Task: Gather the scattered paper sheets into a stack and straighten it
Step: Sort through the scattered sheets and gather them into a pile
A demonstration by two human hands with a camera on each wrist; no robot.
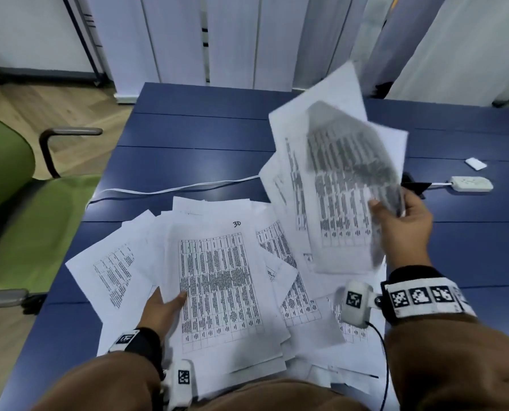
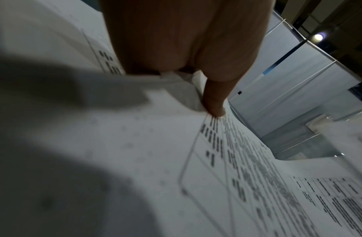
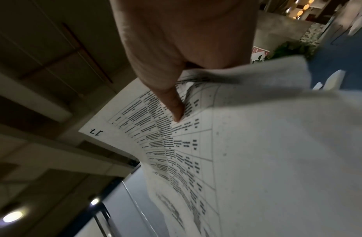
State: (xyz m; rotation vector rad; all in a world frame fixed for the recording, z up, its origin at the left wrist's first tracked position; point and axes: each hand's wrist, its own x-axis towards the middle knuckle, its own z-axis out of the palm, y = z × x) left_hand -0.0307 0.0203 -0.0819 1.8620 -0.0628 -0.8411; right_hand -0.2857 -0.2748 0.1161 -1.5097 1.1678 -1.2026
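Printed paper sheets with tables lie fanned out in a loose pile (image 1: 217, 286) on the near part of the blue table (image 1: 188, 129). My left hand (image 1: 164, 310) grips the left edge of the top sheets (image 2: 216, 160) of that pile, thumb (image 2: 214, 99) on top and fingers hidden underneath. My right hand (image 1: 401, 223) holds a raised, blurred bundle of sheets (image 1: 336, 173) above the pile's right side, thumb (image 3: 172, 102) pressed on the printed face (image 3: 257, 160). One held sheet is marked 17.
A white cable (image 1: 170, 189) crosses the table to a white power strip (image 1: 472, 183) at the right. A small white card (image 1: 476, 163) lies beyond it. A green chair (image 1: 25, 203) stands left of the table. White partition panels (image 1: 217, 40) stand behind.
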